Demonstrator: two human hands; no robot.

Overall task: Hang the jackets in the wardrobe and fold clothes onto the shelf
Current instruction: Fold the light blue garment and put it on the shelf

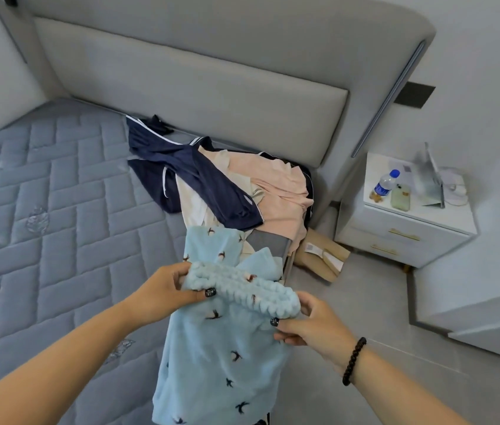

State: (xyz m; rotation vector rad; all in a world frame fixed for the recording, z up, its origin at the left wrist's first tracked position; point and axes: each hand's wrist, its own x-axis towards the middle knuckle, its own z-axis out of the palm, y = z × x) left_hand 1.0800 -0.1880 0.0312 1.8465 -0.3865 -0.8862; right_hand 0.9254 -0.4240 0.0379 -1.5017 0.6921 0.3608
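the gathered waistband of a light blue fleece garment [227, 348] is pinched at one end by the left hand [162, 291] and at the other by the right hand [313, 325], both grips curled closed on it. the fabric is draped down over the mattress [43, 210] edge. beyond it, a navy garment [187, 173] and a pink garment [276, 194] are heaped by the headboard [212, 87]

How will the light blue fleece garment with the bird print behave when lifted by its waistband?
Probably floppy: the light blue fleece garment hangs limp below the left hand and right hand. Likely light; fingertip pinches hold it. Plush pile suggests little slipping.
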